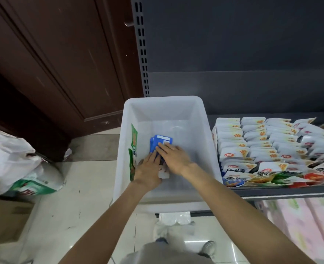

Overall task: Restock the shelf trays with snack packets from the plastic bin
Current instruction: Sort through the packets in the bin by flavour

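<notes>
Both hands down in the white plastic bin [205, 130].
Left hand [147, 168] and right hand [174, 157], fingers straight, pressing flat blue snack packets [160, 141] near left wall.

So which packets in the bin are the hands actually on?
The blue packets in the middle of the white bin; both hands rest on that stack. The green packets stand apart, against the bin's left wall, untouched.
</notes>
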The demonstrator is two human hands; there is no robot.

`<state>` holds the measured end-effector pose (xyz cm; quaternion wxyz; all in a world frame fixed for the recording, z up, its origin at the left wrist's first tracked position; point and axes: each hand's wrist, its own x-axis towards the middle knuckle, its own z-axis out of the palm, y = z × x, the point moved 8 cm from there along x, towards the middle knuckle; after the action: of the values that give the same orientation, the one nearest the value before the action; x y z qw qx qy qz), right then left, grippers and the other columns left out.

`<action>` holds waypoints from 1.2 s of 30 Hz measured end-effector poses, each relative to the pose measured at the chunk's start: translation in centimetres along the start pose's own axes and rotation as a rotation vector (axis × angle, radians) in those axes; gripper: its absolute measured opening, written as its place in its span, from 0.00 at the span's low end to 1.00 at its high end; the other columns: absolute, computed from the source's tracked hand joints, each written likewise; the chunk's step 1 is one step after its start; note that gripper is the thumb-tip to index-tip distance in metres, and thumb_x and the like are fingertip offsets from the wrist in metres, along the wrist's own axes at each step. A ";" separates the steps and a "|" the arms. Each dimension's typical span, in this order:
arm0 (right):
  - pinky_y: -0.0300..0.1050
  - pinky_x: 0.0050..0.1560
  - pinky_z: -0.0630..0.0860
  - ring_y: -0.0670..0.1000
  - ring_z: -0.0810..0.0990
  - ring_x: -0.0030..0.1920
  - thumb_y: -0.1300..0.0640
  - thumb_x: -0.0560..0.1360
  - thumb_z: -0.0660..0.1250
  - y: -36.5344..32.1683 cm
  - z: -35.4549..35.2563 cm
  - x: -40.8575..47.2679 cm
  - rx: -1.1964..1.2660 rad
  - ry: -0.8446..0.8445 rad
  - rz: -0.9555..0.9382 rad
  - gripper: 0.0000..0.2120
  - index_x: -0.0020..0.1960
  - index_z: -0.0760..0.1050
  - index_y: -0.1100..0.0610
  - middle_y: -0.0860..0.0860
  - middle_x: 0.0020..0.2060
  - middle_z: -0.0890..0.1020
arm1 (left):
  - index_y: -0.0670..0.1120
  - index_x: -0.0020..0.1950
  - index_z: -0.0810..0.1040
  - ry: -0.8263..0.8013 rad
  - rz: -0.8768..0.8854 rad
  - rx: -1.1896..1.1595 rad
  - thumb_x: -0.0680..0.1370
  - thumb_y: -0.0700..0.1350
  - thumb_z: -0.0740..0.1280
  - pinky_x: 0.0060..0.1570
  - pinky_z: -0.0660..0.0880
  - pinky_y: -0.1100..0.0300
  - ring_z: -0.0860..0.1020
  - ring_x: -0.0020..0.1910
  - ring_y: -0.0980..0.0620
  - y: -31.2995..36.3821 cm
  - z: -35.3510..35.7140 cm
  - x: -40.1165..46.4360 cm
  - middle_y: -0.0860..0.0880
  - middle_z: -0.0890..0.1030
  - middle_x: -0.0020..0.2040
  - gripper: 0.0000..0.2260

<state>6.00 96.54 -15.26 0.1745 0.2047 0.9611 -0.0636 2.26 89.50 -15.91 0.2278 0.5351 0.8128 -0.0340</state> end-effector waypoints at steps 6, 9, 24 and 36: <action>0.49 0.57 0.69 0.55 0.79 0.54 0.65 0.77 0.57 1.2 -0.8 -2.3 -0.264 0.083 0.171 0.16 0.63 0.70 0.58 0.54 0.56 0.78 | 0.49 0.74 0.60 0.155 0.022 -0.449 0.71 0.43 0.71 0.67 0.62 0.56 0.64 0.70 0.46 -0.5 -0.9 0.3 0.46 0.63 0.71 0.34; 0.50 0.55 0.73 0.55 0.80 0.50 0.66 0.75 0.58 0.2 -0.1 -2.7 -0.350 0.022 0.097 0.13 0.56 0.75 0.57 0.53 0.49 0.82 | 0.48 0.72 0.64 0.308 -0.026 -0.484 0.74 0.43 0.69 0.64 0.65 0.57 0.69 0.66 0.45 -1.5 -2.5 -0.1 0.44 0.67 0.69 0.28; 0.41 0.31 0.79 0.44 0.83 0.42 0.65 0.77 0.64 6.2 -9.1 -19.8 1.401 0.775 0.254 0.10 0.54 0.68 0.54 0.48 0.48 0.83 | 0.44 0.53 0.77 0.343 0.306 -1.408 0.73 0.33 0.69 0.40 0.77 0.66 0.81 0.41 0.57 8.8 -11.1 -7.6 0.53 0.84 0.43 0.11; 0.34 0.44 0.75 0.42 0.81 0.43 0.64 0.74 0.69 13.2 -2.8 -32.0 1.315 1.268 0.548 0.13 0.48 0.77 0.45 0.42 0.43 0.84 | 0.53 0.62 0.73 0.463 0.451 -0.371 0.68 0.49 0.76 0.54 0.64 0.62 0.69 0.57 0.53 17.1 -8.0 -5.1 0.54 0.74 0.57 0.25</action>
<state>37.99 97.14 -1.78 -0.5202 0.4764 0.5671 -0.4252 16.31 94.84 -3.45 0.1327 0.6440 0.6966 0.2869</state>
